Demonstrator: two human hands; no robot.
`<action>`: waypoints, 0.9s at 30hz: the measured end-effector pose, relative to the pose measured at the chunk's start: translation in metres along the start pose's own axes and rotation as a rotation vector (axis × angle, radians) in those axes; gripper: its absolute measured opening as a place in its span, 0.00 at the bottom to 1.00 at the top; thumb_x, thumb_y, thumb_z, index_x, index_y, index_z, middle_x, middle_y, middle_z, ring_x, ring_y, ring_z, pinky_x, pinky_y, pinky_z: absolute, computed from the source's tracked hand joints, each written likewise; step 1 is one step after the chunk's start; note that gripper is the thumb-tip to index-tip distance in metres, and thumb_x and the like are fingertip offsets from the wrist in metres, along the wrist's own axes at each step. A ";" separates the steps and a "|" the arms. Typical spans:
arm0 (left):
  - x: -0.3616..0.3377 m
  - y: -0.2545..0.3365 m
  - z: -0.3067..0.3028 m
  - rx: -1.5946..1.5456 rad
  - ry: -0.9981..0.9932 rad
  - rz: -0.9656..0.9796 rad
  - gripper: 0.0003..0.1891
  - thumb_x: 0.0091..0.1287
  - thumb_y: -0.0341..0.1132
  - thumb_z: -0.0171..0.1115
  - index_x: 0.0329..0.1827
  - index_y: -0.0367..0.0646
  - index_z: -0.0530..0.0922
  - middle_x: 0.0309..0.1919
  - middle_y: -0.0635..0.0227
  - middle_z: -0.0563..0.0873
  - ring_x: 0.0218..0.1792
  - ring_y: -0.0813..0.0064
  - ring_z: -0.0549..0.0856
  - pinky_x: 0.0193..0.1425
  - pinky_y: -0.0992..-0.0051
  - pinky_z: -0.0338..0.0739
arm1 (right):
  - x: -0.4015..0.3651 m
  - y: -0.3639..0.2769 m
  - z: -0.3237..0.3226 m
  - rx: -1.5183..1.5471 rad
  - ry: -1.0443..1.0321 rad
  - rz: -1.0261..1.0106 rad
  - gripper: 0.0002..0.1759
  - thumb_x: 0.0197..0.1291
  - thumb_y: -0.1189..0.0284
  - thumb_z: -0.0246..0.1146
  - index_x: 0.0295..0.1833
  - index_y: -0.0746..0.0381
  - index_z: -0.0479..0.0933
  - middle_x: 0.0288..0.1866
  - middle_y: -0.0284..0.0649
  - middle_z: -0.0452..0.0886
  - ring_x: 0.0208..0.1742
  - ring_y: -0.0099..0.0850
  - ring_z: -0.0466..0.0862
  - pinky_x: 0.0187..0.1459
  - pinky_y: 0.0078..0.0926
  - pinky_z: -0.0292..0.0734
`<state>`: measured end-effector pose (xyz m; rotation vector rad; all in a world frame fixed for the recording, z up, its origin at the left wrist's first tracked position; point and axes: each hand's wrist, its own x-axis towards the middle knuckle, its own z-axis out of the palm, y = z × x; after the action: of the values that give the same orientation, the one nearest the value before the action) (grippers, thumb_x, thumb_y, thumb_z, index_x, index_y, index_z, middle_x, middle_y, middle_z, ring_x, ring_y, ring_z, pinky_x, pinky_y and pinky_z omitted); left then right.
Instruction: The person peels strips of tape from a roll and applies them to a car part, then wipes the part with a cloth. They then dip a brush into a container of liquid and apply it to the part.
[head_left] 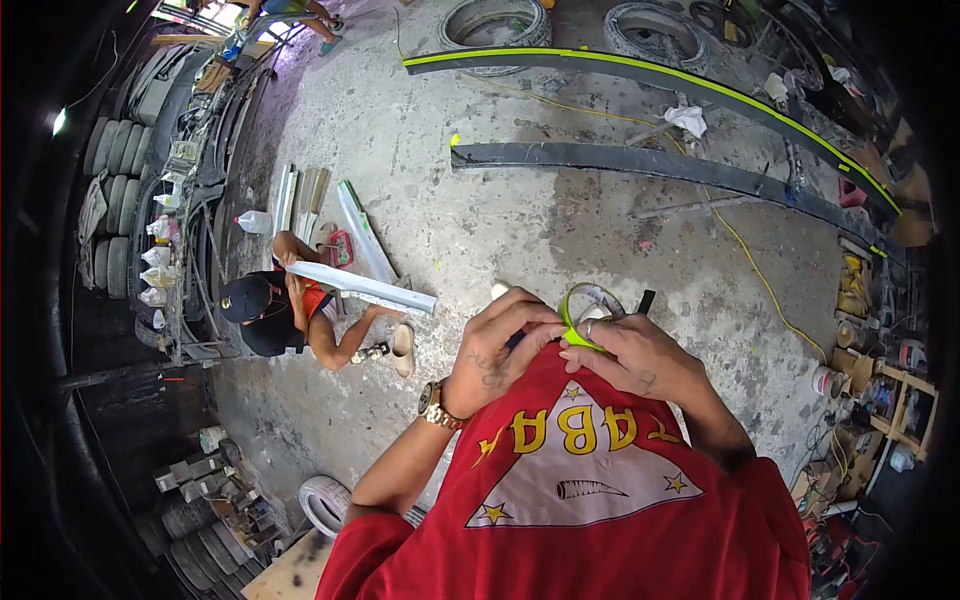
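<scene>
Close in front of my red shirt, both hands meet at a roll of bright yellow-green tape (pixel 572 322). My right hand (pixel 640 355) is closed on the roll's near edge, its thumb and fingers pressed against the green band. Beside it, my left hand (pixel 505 345) pinches at the left side of the roll, fingertips together, where a loose tape end may be; that bit is hidden by the fingers. A wristwatch (pixel 432 405) sits on my left wrist. Past the roll, a small dark strip (pixel 647 301) shows behind my right hand.
A co-worker (pixel 290 310) sits low at left, holding a long pale panel (pixel 365 288). Two long dark bars, one taped (pixel 640 68) and one lower (pixel 610 158), lie across the floor ahead. A yellow cord (pixel 750 255) runs at right. Tires (pixel 325 503) and shelves line the sides.
</scene>
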<state>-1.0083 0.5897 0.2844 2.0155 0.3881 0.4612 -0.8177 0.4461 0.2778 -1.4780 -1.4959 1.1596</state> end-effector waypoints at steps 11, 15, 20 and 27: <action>0.011 0.004 -0.010 -0.108 -0.153 -0.058 0.10 0.67 0.23 0.72 0.45 0.36 0.78 0.43 0.59 0.83 0.46 0.65 0.84 0.51 0.70 0.80 | 0.003 0.000 -0.009 -0.103 0.018 -0.051 0.14 0.71 0.63 0.65 0.44 0.64 0.79 0.29 0.51 0.85 0.33 0.52 0.87 0.36 0.49 0.80; 0.017 -0.002 -0.003 -0.180 -0.164 -0.011 0.08 0.69 0.23 0.71 0.42 0.37 0.77 0.41 0.62 0.84 0.43 0.71 0.85 0.48 0.74 0.80 | -0.005 -0.007 -0.020 -0.114 -0.021 0.020 0.14 0.72 0.62 0.64 0.45 0.65 0.78 0.30 0.51 0.85 0.34 0.53 0.87 0.38 0.50 0.81; 0.021 0.000 -0.002 -0.361 -0.224 -0.169 0.07 0.71 0.19 0.68 0.43 0.37 0.77 0.44 0.65 0.84 0.47 0.76 0.83 0.53 0.75 0.79 | -0.013 -0.010 -0.025 -0.373 0.141 0.082 0.16 0.73 0.61 0.63 0.42 0.65 0.79 0.30 0.53 0.85 0.35 0.54 0.87 0.41 0.52 0.80; 0.021 0.010 0.005 -0.688 -0.254 -0.271 0.10 0.68 0.18 0.72 0.42 0.37 0.78 0.45 0.66 0.85 0.48 0.78 0.85 0.55 0.76 0.80 | -0.024 -0.012 -0.040 -0.376 0.082 -0.022 0.13 0.71 0.64 0.65 0.42 0.65 0.79 0.26 0.50 0.84 0.29 0.53 0.85 0.34 0.48 0.78</action>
<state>-0.9866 0.5908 0.2941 1.3069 0.2866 0.1328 -0.7824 0.4272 0.3048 -1.7269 -1.7339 0.8220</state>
